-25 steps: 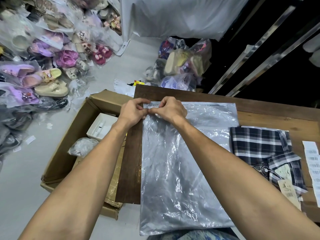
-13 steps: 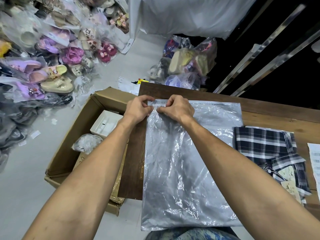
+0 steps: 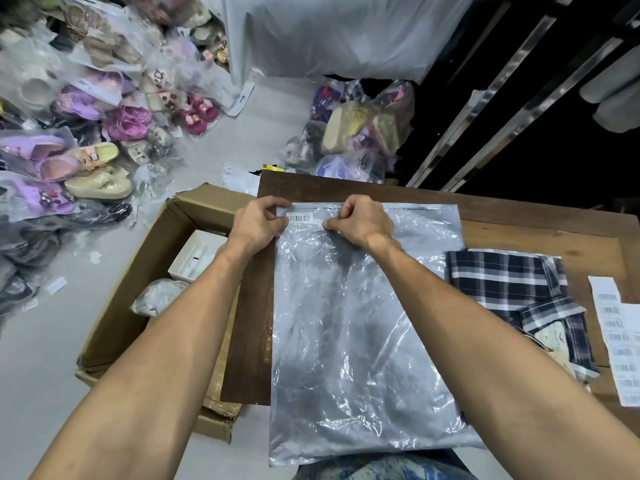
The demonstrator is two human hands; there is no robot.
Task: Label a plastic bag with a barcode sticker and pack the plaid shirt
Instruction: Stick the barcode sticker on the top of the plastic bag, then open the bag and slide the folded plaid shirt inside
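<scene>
left hand (image 3: 258, 223): curled grip pinched the plastic bag (image 3: 360, 323) top corner
right hand (image 3: 360, 221): curled, thumb pressed bag beside barcode sticker (image 3: 298, 218)
bag: flat, looked empty

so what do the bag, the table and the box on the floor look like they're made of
The bag looks like thin glossy plastic film: translucent grey, crinkled, with bright glare streaks. The table appears to be wood or wood-look board, matte brown with visible grain. The box looks like plain brown cardboard, dull finish, with creased, bent flaps.
</scene>
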